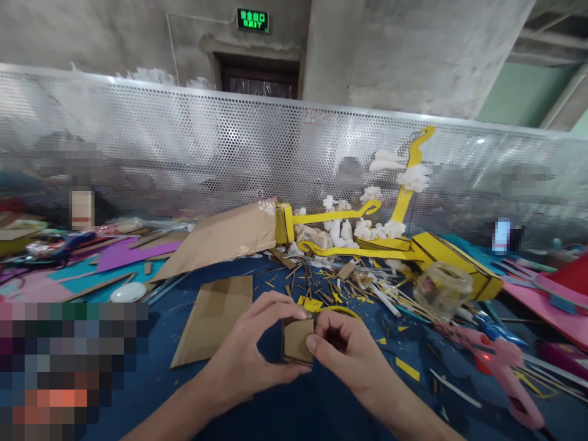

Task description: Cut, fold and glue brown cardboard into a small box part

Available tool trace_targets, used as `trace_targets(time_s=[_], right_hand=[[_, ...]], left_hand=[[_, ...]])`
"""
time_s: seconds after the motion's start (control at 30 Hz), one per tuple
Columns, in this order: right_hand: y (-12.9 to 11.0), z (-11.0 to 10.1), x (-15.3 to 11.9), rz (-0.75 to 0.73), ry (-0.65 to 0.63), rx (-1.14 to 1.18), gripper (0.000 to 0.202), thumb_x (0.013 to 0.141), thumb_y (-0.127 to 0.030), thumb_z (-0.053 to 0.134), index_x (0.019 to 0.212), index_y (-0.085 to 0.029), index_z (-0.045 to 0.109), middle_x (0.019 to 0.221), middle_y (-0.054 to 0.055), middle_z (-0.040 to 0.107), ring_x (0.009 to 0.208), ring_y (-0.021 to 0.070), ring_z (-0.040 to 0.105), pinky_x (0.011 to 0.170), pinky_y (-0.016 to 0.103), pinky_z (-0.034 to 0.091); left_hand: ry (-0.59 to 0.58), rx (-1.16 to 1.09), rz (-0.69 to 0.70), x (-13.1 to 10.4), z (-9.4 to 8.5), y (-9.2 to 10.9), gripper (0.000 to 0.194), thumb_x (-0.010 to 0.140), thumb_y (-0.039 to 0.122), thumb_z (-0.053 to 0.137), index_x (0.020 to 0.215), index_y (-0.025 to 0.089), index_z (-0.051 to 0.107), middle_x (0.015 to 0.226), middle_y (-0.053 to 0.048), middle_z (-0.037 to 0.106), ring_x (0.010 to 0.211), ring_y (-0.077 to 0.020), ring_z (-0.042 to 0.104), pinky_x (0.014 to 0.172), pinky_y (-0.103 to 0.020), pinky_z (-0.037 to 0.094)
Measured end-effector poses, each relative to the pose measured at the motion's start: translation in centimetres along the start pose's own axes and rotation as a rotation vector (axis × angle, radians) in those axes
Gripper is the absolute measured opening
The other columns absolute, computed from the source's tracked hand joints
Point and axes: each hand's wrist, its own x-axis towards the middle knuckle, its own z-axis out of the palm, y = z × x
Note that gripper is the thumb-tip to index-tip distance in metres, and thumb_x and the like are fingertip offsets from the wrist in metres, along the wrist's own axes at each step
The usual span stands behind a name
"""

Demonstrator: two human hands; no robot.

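A small brown cardboard box (297, 341) is held between my two hands over the blue tabletop. My left hand (250, 343) spans it from the left, fingers along its top edge and thumb under its bottom edge. On the right side, my right hand (344, 346) pinches its edge, the thumb pressing on the front face and the other fingers curled behind. Behind the left hand lies a flat piece of cardboard (215, 315). Yellow scraps (311, 303) are scattered just beyond the box.
A pink hot glue gun (498, 361) with a red light lies at right, near a glass jar (443, 288). Yellow card pieces (459, 260), white fluff and a large cardboard sheet (225, 236) stand before a perforated metal panel (257, 141). Thin sticks and trimmings litter the middle.
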Motion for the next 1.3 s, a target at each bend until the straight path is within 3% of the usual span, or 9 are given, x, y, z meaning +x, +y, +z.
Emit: trace_targets(time_s=[0.37, 0.57, 0.67, 0.77, 0.87, 1.0, 1.3], right_hand=[[0.2, -0.1, 0.0, -0.006, -0.004, 0.014, 0.029, 0.087, -0.041, 0.070, 0.071, -0.023, 0.053, 0.065, -0.004, 0.051, 0.061, 0.0138, 0.043, 0.055, 0.025, 0.035], [0.6, -0.2, 0.1, 0.005, -0.028, 0.011, 0.033, 0.089, -0.046, 0.069, 0.072, -0.022, 0.054, 0.065, -0.004, 0.050, 0.060, 0.0135, 0.041, 0.054, 0.025, 0.033], [0.3, -0.3, 0.1, -0.008, -0.034, 0.011, 0.036, 0.090, -0.049, 0.067, 0.072, -0.022, 0.052, 0.065, -0.004, 0.047, 0.061, 0.0135, 0.039, 0.054, 0.026, 0.032], [-0.2, -0.3, 0.1, -0.004, -0.020, 0.002, 0.039, 0.091, -0.053, 0.066, 0.072, -0.022, 0.051, 0.065, -0.005, 0.044, 0.061, 0.0135, 0.037, 0.054, 0.026, 0.031], [-0.5, -0.2, 0.0, 0.008, -0.014, -0.003, 0.042, 0.090, -0.056, 0.066, 0.071, -0.023, 0.050, 0.064, -0.005, 0.042, 0.060, 0.0134, 0.036, 0.054, 0.026, 0.029], [-0.5, -0.1, 0.0, 0.010, -0.024, -0.005, 0.039, 0.091, -0.052, 0.066, 0.072, -0.023, 0.049, 0.063, -0.006, 0.040, 0.059, 0.0126, 0.034, 0.054, 0.027, 0.028], [-0.1, -0.1, 0.0, -0.004, -0.027, 0.002, 0.034, 0.092, -0.044, 0.064, 0.073, -0.022, 0.049, 0.065, -0.006, 0.040, 0.060, 0.0123, 0.033, 0.055, 0.027, 0.027]], left_hand=[[-0.012, -0.003, -0.023, 0.0, -0.1, 0.1, 0.053, 0.070, 0.024, 0.089, 0.116, 0.029, 0.064, 0.116, -0.004, 0.064, 0.107, -0.0245, 0.064, 0.095, -0.036, 0.053], [0.004, -0.021, -0.066, -0.4, -0.1, -0.6, 0.081, 0.070, 0.033, 0.092, 0.138, 0.035, 0.047, 0.117, -0.002, 0.065, 0.109, -0.0253, 0.064, 0.100, -0.042, 0.051], [0.000, -0.055, -0.078, -0.6, -0.1, -0.7, 0.086, 0.067, 0.043, 0.094, 0.140, 0.037, 0.048, 0.121, -0.003, 0.064, 0.112, -0.0270, 0.063, 0.101, -0.043, 0.050], [0.103, -0.232, -0.101, -0.4, -0.2, -0.8, 0.070, 0.078, 0.063, 0.078, 0.136, 0.033, 0.055, 0.122, -0.006, 0.064, 0.112, -0.0278, 0.061, 0.100, -0.042, 0.050], [0.316, -0.525, -0.224, 0.3, -0.6, -0.9, 0.043, 0.100, 0.060, 0.049, 0.113, 0.024, 0.069, 0.112, -0.008, 0.066, 0.103, -0.0247, 0.062, 0.091, -0.039, 0.053], [0.494, -0.821, -0.419, 1.2, -1.4, -1.1, 0.025, 0.095, 0.044, 0.065, 0.090, 0.020, 0.071, 0.100, -0.005, 0.065, 0.093, -0.0206, 0.061, 0.078, -0.030, 0.054], [0.448, -0.980, -0.452, 1.1, -1.6, -1.5, 0.022, 0.092, 0.039, 0.071, 0.085, 0.019, 0.067, 0.087, -0.002, 0.060, 0.081, -0.0158, 0.057, 0.072, -0.025, 0.052]])
